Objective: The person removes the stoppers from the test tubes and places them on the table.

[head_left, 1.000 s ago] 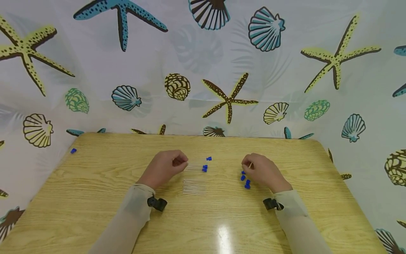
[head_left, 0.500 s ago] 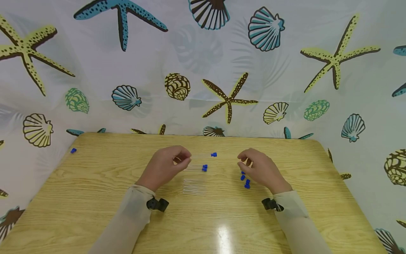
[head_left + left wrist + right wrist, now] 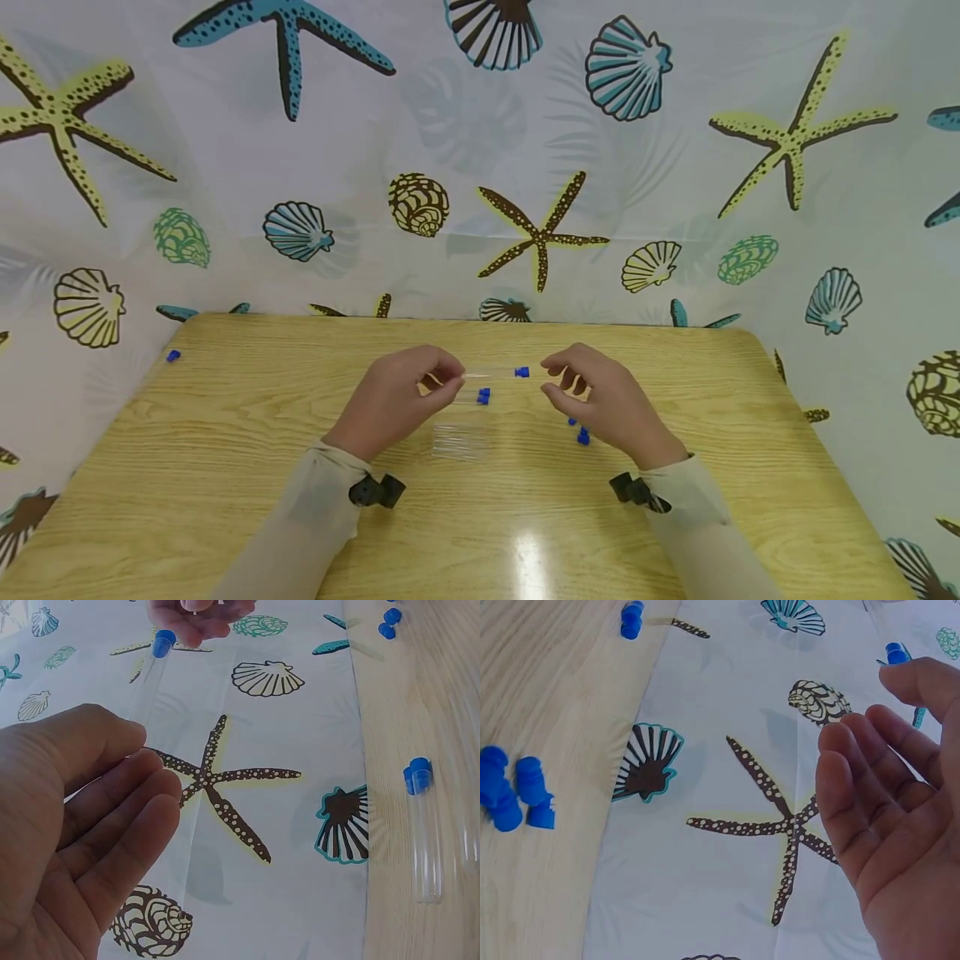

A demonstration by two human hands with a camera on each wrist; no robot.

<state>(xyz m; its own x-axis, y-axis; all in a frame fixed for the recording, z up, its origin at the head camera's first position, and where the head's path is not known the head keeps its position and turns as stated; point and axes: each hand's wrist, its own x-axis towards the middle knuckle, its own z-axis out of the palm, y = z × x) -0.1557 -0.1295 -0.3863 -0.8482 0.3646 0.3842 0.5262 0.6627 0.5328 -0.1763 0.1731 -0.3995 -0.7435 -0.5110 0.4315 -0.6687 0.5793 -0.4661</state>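
Blue at its capped end and clear along its body, a slim tube (image 3: pixel 491 373) is held above the wooden table (image 3: pixel 225 483). Its long axis runs crosswise between the two hands, with the cap (image 3: pixel 522 372) pointing to the right hand (image 3: pixel 603 400) and the other end pinched in the fingertips of the left hand (image 3: pixel 401 396). The right hand's fingers curve loosely, thumb parted from them, just beside the cap; they seem not to touch it, though the narrow gap is hard to judge. Two capped tubes (image 3: pixel 427 851) lie side by side on the table, caps also to the right. Nearer the person, several clear tubes (image 3: pixel 459 442) lie crosswise in a row. Loose blue caps (image 3: pixel 583 436) sit below the right hand, and a small blue piece (image 3: pixel 173 356) lies at the table's far left edge.
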